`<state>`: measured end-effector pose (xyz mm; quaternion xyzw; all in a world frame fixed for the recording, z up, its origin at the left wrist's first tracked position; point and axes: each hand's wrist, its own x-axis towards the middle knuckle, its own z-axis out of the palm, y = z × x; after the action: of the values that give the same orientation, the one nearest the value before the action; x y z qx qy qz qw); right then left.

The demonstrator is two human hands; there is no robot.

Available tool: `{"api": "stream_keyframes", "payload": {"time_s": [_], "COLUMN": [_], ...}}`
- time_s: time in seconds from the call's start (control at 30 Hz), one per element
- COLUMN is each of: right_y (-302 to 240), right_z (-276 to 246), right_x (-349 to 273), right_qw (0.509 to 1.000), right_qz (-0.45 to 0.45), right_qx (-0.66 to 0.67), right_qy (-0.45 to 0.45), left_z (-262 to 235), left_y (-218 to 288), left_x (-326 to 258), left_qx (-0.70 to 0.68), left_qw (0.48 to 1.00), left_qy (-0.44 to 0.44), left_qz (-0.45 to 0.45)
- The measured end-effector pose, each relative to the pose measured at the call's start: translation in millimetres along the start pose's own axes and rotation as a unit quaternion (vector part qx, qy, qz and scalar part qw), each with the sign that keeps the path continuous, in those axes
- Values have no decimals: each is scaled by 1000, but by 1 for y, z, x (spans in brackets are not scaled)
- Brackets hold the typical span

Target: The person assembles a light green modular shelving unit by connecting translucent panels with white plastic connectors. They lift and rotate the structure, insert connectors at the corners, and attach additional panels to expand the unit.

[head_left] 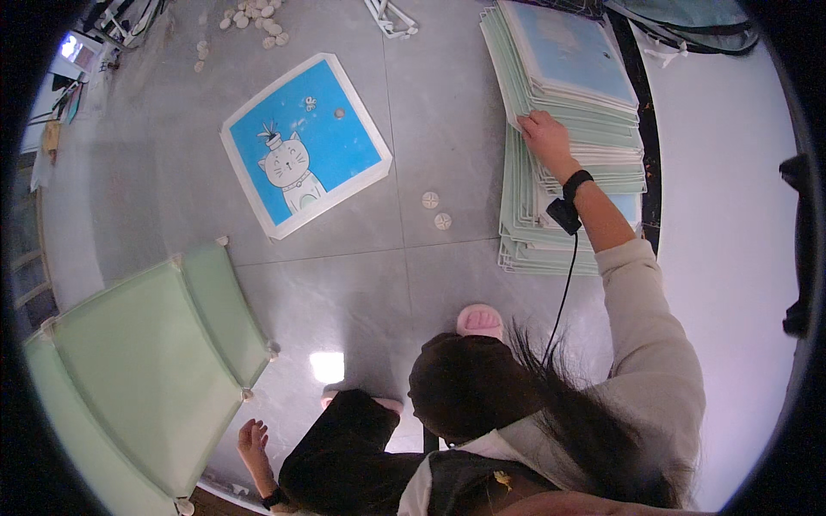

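Observation:
My right hand [545, 139], with a black strap and a small black device at its wrist, is closed on the left edge of a light green panel [519, 101] in a tall stack of panels [559, 249]. My thumb and fingertips sit at that edge; their undersides are hidden. The top panel [564, 52] has a blue face with a pale rim. Low at the left, my left hand [253, 443] hangs open with loosely curled fingers and nothing in it. It is nearest to a light green panelled piece [146, 344] with round white connectors at its corners.
A blue panel with a cat drawing [323, 129] lies on the grey tiled floor, small pieces on it. Two round white connectors [436, 211] lie near the stack. More are heaped at the far side [254, 13], beside white frame parts [391, 19]. A white surface [714, 215] borders the right.

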<state>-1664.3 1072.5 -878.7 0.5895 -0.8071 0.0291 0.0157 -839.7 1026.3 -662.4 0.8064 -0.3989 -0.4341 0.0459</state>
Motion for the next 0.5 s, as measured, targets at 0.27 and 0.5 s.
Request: {"api": "stream_keyframes", "payload": {"time_s": [0.27, 0.5], "right_y": [-1, -105], "right_z": [-32, -147], "right_x": [-34, -141], "right_qw": [998, 953], "right_qz": [-3, -163], "right_qx": [31, 243], "right_qy": [48, -82], "left_z": [-42, -85], "left_y": [-5, 15], "left_x": [-122, -289], "left_qx": [14, 51], "left_qw": [998, 994], "left_qy": [57, 26], "left_qz": [-3, -88]}}
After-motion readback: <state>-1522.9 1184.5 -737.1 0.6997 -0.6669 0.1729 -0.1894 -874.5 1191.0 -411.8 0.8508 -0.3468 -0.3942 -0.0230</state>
